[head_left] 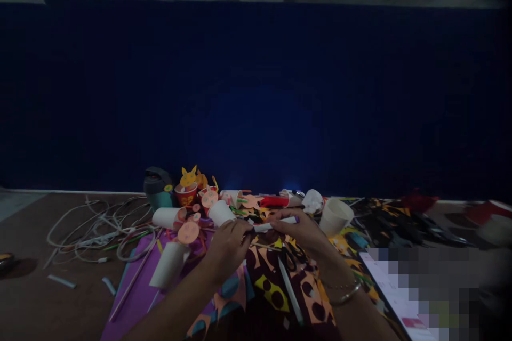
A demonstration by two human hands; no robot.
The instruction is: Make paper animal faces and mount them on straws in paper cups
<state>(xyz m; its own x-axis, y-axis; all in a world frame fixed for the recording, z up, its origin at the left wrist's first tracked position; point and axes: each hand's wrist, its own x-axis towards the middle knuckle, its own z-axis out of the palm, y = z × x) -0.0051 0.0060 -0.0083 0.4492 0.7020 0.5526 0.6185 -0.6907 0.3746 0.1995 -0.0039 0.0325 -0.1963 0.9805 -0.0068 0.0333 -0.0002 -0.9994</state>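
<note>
Right hand (298, 232): here it is, fingers curled, thumb and fingertips pinching a slim white stick with a purple tip (263, 228); a shiny round metal bangle (348, 294) rings the wrist.
Left hand (228, 245): curled in from the other side, fingertips right at the stick's near end; whether they grip or merely touch, one cannot tell.
White stick: up between both hands, above the middle of the worktop (28, 298), purple tip towards the right edge.
Under the hands: a busy patch! A yellow paper scrap with round holes (272, 294) beside a long white slim tool (290, 290), and a peach paper offcut with dark holes (314, 298) close by.
White cups: one round-rimmed paper cup (221, 214) just behind the left hand, another white paper cup (167, 269) tilted by the forearm, a wide cream cup (336, 217) right of the right hand.
Left side: a purple flat sheet (130, 287), then looping white cables (100, 237) towards the left edge.
Back edge: a teal bottle with a dark top (159, 192), beside a red paper cup (186, 195).
</note>
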